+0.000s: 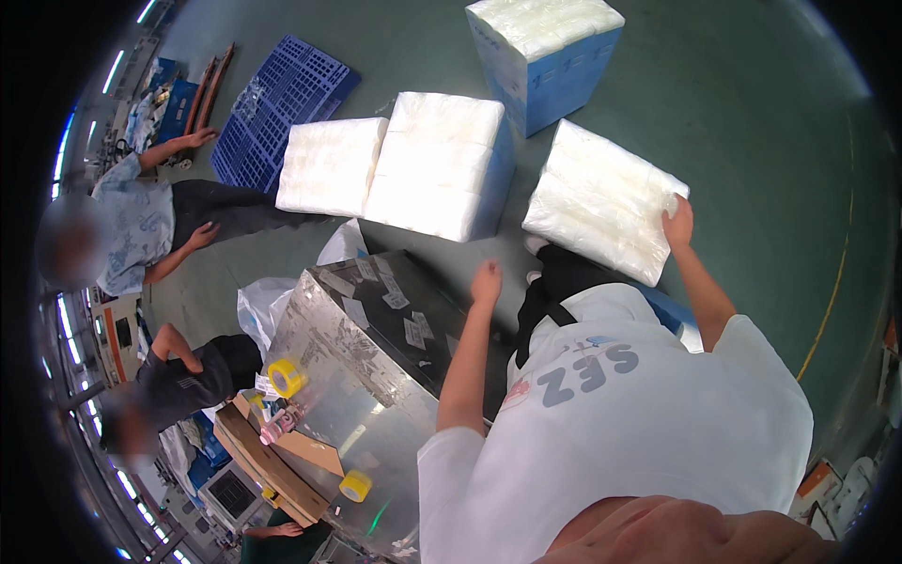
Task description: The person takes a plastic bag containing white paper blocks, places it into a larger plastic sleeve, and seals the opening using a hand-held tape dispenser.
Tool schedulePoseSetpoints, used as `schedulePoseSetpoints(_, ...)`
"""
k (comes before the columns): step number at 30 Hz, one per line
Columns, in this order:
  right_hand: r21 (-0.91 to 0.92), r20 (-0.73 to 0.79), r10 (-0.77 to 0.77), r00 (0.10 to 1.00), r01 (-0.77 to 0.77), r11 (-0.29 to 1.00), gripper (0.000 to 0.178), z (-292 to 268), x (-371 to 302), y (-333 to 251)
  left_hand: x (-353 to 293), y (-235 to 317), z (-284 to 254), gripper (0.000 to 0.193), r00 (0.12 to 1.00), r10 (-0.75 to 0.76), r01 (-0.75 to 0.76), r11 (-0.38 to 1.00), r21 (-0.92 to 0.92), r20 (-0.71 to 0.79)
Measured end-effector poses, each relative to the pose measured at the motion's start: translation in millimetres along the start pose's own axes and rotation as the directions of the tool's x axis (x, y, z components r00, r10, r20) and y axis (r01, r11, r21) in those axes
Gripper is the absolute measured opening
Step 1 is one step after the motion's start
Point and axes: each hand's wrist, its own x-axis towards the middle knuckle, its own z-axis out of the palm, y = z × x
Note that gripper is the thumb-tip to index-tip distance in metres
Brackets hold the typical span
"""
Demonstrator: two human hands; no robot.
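My right hand [678, 226] grips the right edge of a white plastic-wrapped bundle [601, 202], with its film bunched at the fingers. The bundle stands in front of my legs. My left hand [487, 282] hangs in the air beside the metal table, fingers curled, with nothing seen in it. Left of the held bundle, a large wrapped bundle [437, 164] with a blue side stands against a smaller white bundle [331, 166]. Farther off stands a tall wrapped bundle [554, 70] with blue printed sides.
A metal table [352, 423] at the left bears yellow tape rolls [287, 378], a pink bottle [280, 425] and cardboard [272, 465]. A blue pallet [282, 108] lies on the green floor. One person [141, 226] stands beyond the table, another [193, 376] at its far side.
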Motion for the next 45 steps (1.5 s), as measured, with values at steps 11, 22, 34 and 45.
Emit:
schedulePoseSetpoints(11,-0.196,0.573,-0.022,0.82,0.163,0.967,0.058,-35.5,78.0,-20.4,-20.0,27.9,33.5,0.028,0.945,0.148,-0.138,0.989,-0.055,0.291)
schedulePoseSetpoints(22,-0.202,0.682,0.031,0.731,0.148,0.968,0.05,-26.7,107.4,32.4,-198.9,-106.3,48.3,0.027,0.826,-0.454,0.446,0.889,0.106,0.334)
schedulePoseSetpoints(34,0.051,0.952,0.067,0.3,-0.369,0.928,0.032,7.2,136.4,53.6,-208.8,-63.0,98.0,0.027,0.859,-0.417,0.451,0.891,-0.051,0.297)
schedulePoseSetpoints(45,-0.131,0.985,0.175,0.009,-0.627,0.768,0.026,-7.0,144.6,22.3,-199.0,-46.0,108.1,0.027,0.859,-0.454,0.491,0.862,-0.127,0.237)
